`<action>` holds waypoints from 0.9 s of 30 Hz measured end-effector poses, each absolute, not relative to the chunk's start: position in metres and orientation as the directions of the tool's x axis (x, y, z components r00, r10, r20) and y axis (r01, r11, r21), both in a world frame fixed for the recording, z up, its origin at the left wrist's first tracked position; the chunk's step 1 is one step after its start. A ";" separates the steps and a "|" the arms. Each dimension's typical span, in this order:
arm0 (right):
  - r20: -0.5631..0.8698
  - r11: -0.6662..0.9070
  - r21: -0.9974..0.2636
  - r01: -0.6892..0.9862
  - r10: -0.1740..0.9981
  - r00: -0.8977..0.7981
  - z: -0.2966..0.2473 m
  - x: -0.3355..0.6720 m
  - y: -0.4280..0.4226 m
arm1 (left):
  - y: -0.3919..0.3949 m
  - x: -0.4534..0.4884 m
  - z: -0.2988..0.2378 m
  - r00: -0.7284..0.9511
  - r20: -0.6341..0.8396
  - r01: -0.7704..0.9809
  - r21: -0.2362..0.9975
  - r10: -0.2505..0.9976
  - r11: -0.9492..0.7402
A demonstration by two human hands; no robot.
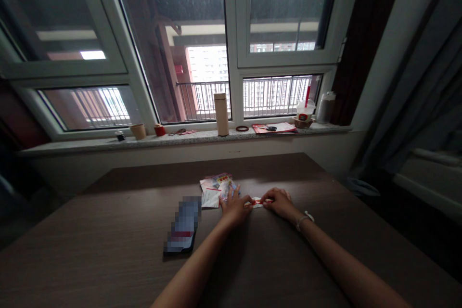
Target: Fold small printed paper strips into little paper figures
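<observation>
A small red-and-white strip of paper [257, 202] lies on the brown table between my two hands. My left hand [234, 209] presses the strip's left end with its thumb side, while its other fingers spread towards some printed papers [211, 197]. My right hand [281, 202], with a pale band at the wrist, pinches the strip's right end, its fingers curled together. The fingertips partly cover both ends of the strip, so its full shape is hidden. To the left of my left forearm lies a dark phone [183, 226], its screen blurred by pixelation.
Beyond the table [108, 231], a windowsill [198, 137] carries a tall beige flask [221, 114], a paper cup [137, 131], a red spool-like object [159, 130], a dark bracelet [242, 128], scissors [270, 128] on red papers, and a drink cup with a red straw [305, 109].
</observation>
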State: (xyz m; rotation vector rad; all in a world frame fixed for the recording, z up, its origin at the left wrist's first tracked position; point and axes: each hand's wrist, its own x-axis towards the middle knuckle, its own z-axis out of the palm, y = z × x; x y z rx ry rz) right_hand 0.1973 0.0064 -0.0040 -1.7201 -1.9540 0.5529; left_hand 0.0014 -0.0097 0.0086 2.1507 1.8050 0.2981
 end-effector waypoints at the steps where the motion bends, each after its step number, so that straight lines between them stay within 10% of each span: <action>1: 0.088 0.132 -0.588 0.798 0.991 -0.099 -0.005 0.197 0.006 | -0.010 0.001 0.008 0.182 -0.044 0.918 0.366 0.982 -0.153; 27: 0.185 0.158 -0.581 0.798 0.981 -0.059 -0.007 0.189 -0.005 | -0.011 0.016 0.002 0.086 0.117 0.920 0.372 0.989 -0.124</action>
